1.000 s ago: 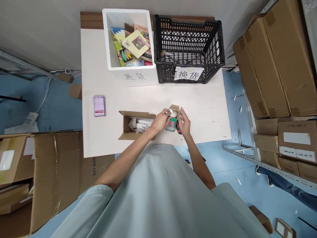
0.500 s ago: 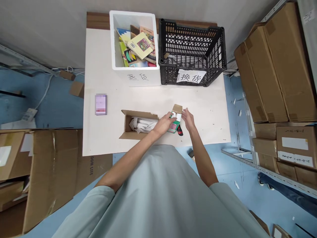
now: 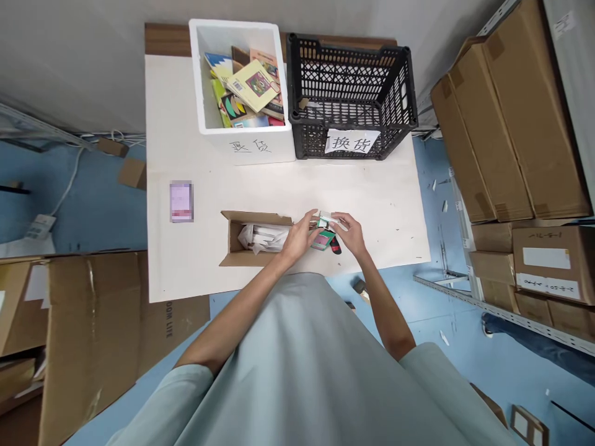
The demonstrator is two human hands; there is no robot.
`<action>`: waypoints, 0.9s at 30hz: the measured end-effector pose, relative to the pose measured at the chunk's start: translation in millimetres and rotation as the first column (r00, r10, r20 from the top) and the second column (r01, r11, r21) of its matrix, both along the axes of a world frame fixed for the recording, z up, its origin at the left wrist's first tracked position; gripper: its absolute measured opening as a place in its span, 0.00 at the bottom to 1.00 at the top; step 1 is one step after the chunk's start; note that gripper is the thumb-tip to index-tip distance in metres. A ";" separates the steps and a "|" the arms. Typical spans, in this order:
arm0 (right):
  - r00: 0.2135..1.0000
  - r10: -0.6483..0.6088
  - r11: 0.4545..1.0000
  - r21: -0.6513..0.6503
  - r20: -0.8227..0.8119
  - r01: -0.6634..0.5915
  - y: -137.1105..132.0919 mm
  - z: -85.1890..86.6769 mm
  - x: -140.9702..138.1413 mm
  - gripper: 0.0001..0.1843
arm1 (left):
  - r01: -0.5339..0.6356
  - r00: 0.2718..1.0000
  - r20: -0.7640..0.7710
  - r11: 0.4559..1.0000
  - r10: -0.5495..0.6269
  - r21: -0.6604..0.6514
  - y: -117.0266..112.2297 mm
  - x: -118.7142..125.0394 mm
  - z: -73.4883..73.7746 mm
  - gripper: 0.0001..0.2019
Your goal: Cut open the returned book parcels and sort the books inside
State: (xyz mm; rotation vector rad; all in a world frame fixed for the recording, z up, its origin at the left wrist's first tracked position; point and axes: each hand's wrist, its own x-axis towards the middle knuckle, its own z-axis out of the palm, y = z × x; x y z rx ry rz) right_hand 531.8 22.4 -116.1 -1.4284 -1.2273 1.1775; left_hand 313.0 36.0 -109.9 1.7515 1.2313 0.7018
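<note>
A small green and white box (image 3: 322, 240) with a pink patch is between my hands, above the table. My left hand (image 3: 298, 239) grips its left side. The fingers of my right hand (image 3: 352, 235) are bent over the top right of the box, at its white upper part. Close under the box lies a black and red object (image 3: 335, 246), partly covered. To the left of my left hand, an open cardboard box (image 3: 224, 241) holds something in white wrapping (image 3: 266, 238); its right end is hidden by the hand.
Behind stand a white foam box (image 3: 202, 118) with several books (image 3: 253, 85) and a black plastic crate (image 3: 295, 124) with a paper label. A phone-like, blurred item (image 3: 181, 201) lies at left. Cardboard boxes (image 3: 515, 111) fill the right-hand shelf; a person's leg (image 3: 525, 341) shows beyond it.
My right hand has moved left onto the top of the small box, where it was beside it before. The raised brown flap no longer shows. The whole view has shifted slightly.
</note>
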 end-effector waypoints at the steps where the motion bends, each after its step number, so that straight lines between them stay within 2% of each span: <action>1: 1.000 0.024 1.000 0.003 0.005 -0.024 -2.8 -0.7 2.3 0.27 | 0.008 1.000 0.001 1.000 -0.008 0.022 0.0 -1.3 -2.1 0.22; 4: 0.990 0.112 0.993 0.027 0.092 -0.114 -8.7 -1.3 8.8 0.22 | 0.069 0.996 -0.056 0.993 -0.064 0.092 1.4 -4.8 -7.1 0.15; 7: 0.954 0.183 0.981 0.019 0.238 -0.193 -12.8 0.2 13.3 0.16 | 0.146 0.978 -0.164 0.983 -0.127 0.110 4.1 -8.2 -9.0 0.16; 11: 0.874 0.267 0.962 -0.054 0.405 -0.269 -17.2 2.7 14.1 0.10 | 0.236 0.935 -0.291 0.968 -0.204 0.081 6.3 -13.6 -6.9 0.17; 14: 0.814 0.308 0.949 -0.103 0.492 -0.296 -19.2 3.2 8.7 0.11 | 0.256 0.909 -0.348 0.966 -0.228 0.035 6.4 -16.4 -2.7 0.16; 18: 0.764 0.313 0.944 -0.099 0.564 -0.314 -17.4 1.4 -2.6 0.10 | 0.265 0.889 -0.389 0.964 -0.243 0.004 7.1 -17.0 5.3 0.14; 23: 0.762 0.270 0.959 -0.098 0.589 -0.265 -8.0 1.1 -6.1 0.14 | 0.209 0.935 -0.289 0.978 -0.208 -0.027 9.2 -17.8 11.7 0.16; 27: 0.837 0.211 0.975 -0.047 0.505 -0.217 3.8 18.1 8.6 0.17 | 0.079 0.988 -0.123 0.987 -0.096 -0.140 12.1 -21.0 14.1 0.29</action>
